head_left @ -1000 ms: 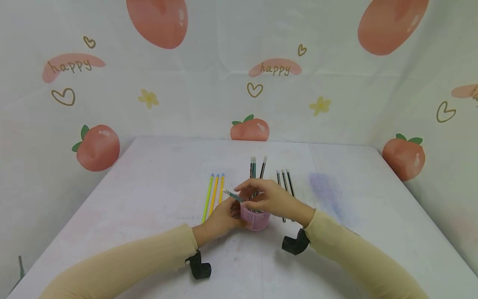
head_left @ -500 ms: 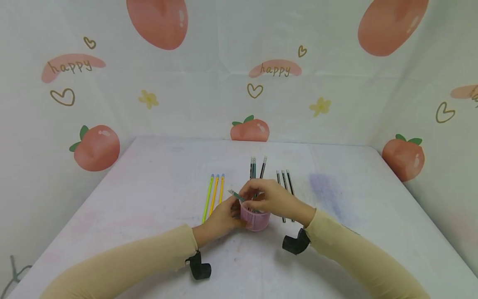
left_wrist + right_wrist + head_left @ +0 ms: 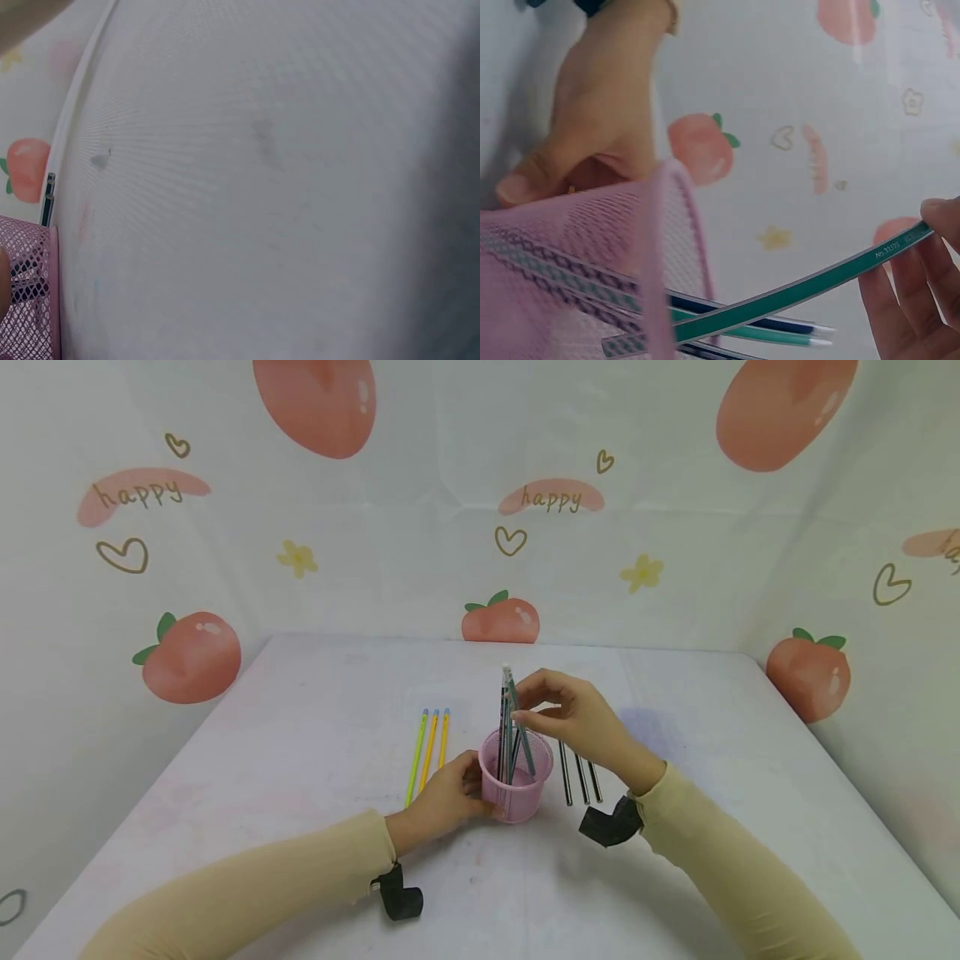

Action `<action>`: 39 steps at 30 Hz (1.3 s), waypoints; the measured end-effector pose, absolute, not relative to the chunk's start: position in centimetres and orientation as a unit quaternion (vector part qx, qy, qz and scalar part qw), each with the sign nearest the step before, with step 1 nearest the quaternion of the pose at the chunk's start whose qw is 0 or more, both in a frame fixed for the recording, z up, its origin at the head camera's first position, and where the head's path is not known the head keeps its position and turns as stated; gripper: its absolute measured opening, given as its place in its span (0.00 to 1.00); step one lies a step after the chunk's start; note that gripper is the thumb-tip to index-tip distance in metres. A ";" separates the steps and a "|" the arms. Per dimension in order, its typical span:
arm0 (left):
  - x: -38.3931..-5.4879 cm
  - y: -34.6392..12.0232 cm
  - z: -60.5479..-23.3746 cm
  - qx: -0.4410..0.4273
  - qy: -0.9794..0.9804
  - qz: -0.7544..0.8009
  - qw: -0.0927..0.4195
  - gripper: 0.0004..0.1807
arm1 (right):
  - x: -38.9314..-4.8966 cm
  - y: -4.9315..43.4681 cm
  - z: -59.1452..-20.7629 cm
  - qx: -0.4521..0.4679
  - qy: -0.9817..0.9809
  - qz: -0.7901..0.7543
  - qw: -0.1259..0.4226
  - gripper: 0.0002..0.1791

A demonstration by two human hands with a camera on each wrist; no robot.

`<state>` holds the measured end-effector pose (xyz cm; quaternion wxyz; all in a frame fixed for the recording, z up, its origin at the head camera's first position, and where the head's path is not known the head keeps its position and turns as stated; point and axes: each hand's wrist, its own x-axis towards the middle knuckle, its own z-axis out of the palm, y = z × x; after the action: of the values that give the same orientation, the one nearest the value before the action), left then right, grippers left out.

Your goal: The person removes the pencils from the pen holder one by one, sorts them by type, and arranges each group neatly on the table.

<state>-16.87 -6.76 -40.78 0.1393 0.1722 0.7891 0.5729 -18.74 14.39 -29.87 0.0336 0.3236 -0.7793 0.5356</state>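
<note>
A pink mesh pencil cup (image 3: 517, 803) stands upright on the table, and my left hand (image 3: 442, 797) grips its left side. My right hand (image 3: 573, 718), above the cup on its right, pinches a green pencil (image 3: 526, 745) near the top between thumb and fingers. That pencil tilts, its lower end inside the cup. Several dark and green pencils (image 3: 503, 722) stand beside it in the cup. In the right wrist view the held pencil (image 3: 780, 298) crosses the rim, with printing near the fingers. Only the cup's mesh edge (image 3: 34, 322) shows in the left wrist view.
Left of the cup lie a lime-green pencil (image 3: 416, 760) and two yellow pencils (image 3: 431, 747), partly behind the left hand. Black pencils (image 3: 583, 781) lie on the right, their far ends covered by the right hand. A fruit-print cloth (image 3: 405, 568) hangs behind the white table (image 3: 330, 693).
My right hand has risen from the rim and shifted right. The green pencil has swung from poking out leftward to standing steeply in the cup. The left hand keeps its hold.
</note>
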 end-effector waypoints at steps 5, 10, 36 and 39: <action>-16.9 -6.6 -40.8 0.164 0.794 0.569 0.140 0.34 | -19.0 15.7 -28.8 0.325 -0.753 0.568 0.071 0.11; -16.9 -6.5 -40.9 0.162 0.793 0.571 0.139 0.34 | -19.1 17.4 -27.7 0.319 -0.706 0.623 0.104 0.11; -16.9 -6.5 -40.9 0.158 0.784 0.584 0.142 0.35 | -22.2 25.1 -31.2 0.103 -0.735 0.666 0.082 0.09; -16.8 -6.6 -40.9 0.158 0.787 0.579 0.142 0.35 | -22.7 25.6 -32.1 0.079 -0.752 0.652 0.059 0.13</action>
<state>-16.85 -6.58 -40.86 0.1420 0.1579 0.7872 0.5790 -22.68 25.65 -32.07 0.0587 0.0793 -0.7520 0.6517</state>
